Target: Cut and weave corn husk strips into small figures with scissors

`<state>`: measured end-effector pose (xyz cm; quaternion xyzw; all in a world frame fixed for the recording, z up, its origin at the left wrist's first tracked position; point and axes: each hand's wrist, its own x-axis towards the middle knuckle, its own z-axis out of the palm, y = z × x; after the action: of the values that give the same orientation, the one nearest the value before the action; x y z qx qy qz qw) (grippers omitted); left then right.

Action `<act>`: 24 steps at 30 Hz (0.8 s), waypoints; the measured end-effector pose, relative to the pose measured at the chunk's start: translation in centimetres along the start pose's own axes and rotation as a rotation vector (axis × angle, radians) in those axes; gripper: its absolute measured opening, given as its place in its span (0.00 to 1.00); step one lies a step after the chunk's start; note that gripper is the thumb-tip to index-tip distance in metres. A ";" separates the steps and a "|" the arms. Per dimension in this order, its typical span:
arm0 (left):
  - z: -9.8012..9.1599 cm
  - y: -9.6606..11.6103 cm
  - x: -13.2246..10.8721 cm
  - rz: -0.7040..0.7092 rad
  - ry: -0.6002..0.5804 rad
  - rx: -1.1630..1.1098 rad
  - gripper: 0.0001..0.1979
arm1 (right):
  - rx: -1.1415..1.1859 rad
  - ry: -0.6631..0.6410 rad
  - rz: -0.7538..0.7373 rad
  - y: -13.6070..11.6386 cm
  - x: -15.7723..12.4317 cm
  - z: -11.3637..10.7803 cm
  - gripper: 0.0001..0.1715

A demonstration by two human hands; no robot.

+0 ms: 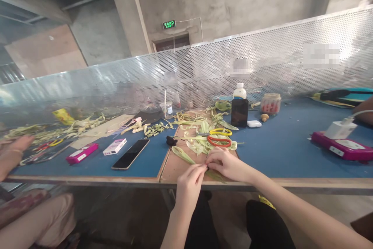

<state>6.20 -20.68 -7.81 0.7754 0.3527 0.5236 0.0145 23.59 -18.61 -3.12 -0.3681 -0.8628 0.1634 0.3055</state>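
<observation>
My left hand [190, 179] and my right hand [225, 163] meet fingertip to fingertip above the front of a brown board [170, 171]. Both are closed in a pinch. A small dark bit shows between the fingertips, too small to name. Just under my right hand lies a green strip of husk [216, 176]. Beyond the fingers rest scissors with red-orange and yellow handles [219, 141], their blades hidden among pale green corn husks [198, 146]. To the left of these, a long husk leaf [183, 155] lies flat on the board.
On the blue tabletop [271, 155] are a phone [131, 155], a small box [115, 147], magenta power strips [344, 146], a dark upright phone [239, 113], a white earbud case [254, 124] and a jar [270, 104]. Another person's hand [19, 146] is at far left. A perforated metal screen [204, 62] stands behind.
</observation>
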 end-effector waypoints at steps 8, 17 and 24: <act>-0.5 0.6 0.1 -0.221 -0.087 -0.037 0.07 | -0.043 0.018 0.001 0.2 0.0 0.0 0.09; -1.5 0.8 0.1 -0.362 -0.214 -0.171 0.05 | -0.212 0.046 -0.058 0.3 0.2 0.1 0.11; -1.9 0.5 -0.1 -0.369 -0.240 -0.171 0.06 | -0.495 0.103 -0.276 0.2 -0.3 0.1 0.12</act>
<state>4.85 -21.76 -6.90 0.7504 0.4385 0.4442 0.2175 23.79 -18.70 -3.36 -0.3184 -0.9017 -0.1143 0.2691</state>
